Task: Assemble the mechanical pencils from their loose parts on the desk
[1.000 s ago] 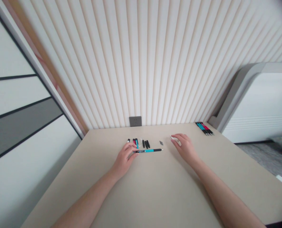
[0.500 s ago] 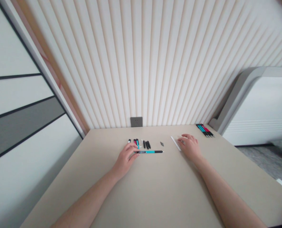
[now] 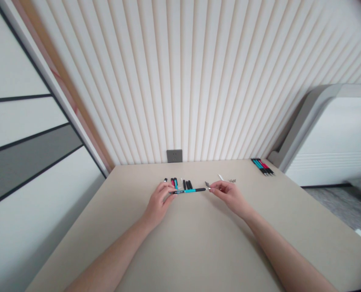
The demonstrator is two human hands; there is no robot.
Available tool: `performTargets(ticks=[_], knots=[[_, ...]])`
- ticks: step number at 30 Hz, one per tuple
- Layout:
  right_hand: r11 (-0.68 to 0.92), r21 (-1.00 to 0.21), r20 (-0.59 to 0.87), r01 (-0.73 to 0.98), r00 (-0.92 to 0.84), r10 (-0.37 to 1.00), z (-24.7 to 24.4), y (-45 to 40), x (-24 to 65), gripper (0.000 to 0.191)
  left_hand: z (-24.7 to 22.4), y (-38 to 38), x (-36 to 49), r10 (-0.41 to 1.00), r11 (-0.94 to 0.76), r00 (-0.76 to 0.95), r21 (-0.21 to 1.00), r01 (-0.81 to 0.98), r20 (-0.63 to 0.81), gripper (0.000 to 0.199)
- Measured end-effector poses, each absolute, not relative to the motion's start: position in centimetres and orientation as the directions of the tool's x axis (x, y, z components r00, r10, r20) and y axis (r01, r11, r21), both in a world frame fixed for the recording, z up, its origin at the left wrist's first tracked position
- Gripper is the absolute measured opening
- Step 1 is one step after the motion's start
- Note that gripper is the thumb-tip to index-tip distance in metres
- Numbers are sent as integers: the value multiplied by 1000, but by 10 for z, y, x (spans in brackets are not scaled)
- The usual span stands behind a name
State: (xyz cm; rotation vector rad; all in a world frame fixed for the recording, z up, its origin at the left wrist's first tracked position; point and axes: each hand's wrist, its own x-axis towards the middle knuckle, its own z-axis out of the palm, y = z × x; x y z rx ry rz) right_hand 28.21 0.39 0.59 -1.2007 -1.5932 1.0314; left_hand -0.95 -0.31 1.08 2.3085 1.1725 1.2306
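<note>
Pale tabletop (image 3: 180,243) holds 3 black pieces (image 3: 187,185) (behind the pen (image 3: 190,190))

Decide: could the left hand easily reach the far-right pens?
Probably not: the left hand holds a blue pen, and the right hand sits roughly between that hand and the far-right pens.

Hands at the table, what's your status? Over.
Left hand: holding blue-and-black pen. Right hand: at its pale tip. Three short black pieces: just beyond pen, seemingly not in the way.
</note>
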Motion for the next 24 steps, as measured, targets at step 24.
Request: performTargets(ticks=[24], knots=[[171, -873, 116, 456, -146, 982, 3, -8, 268, 40, 6, -1, -11, 733, -675, 365, 542, 501, 575, 13]])
